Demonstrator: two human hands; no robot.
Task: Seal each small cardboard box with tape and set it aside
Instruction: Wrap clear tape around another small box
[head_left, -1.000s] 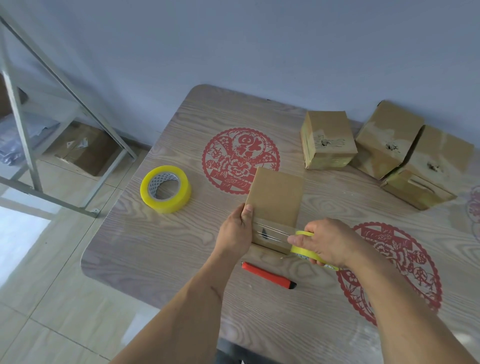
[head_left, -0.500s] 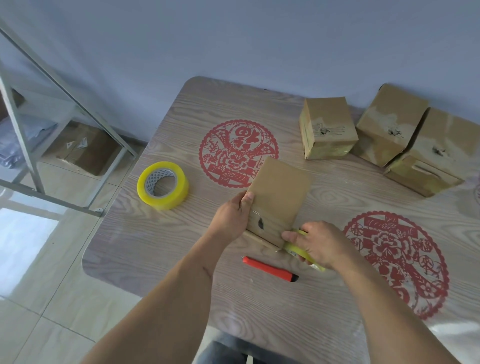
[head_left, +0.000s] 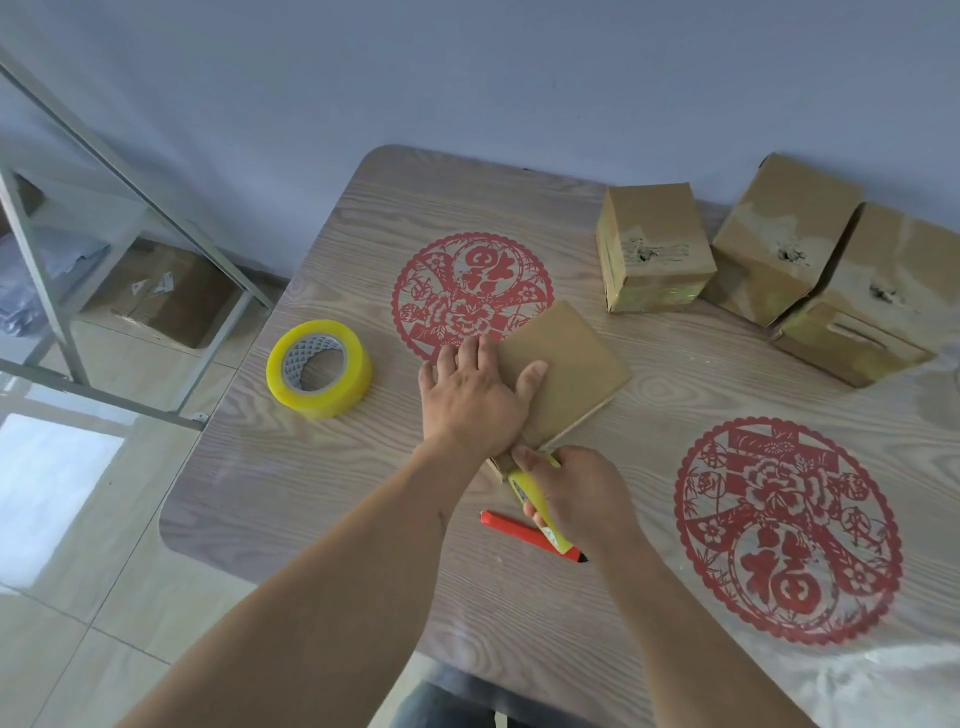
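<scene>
Near edge of bench: right hand gripping yellow tape roll above red pen, left hand spread flat pressing cardboard box mid-bench, spare tape roll left, three taped boxes far right.

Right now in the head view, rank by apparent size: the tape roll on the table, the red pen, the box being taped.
1. box being taped
2. tape roll
3. red pen, partly hidden
</scene>
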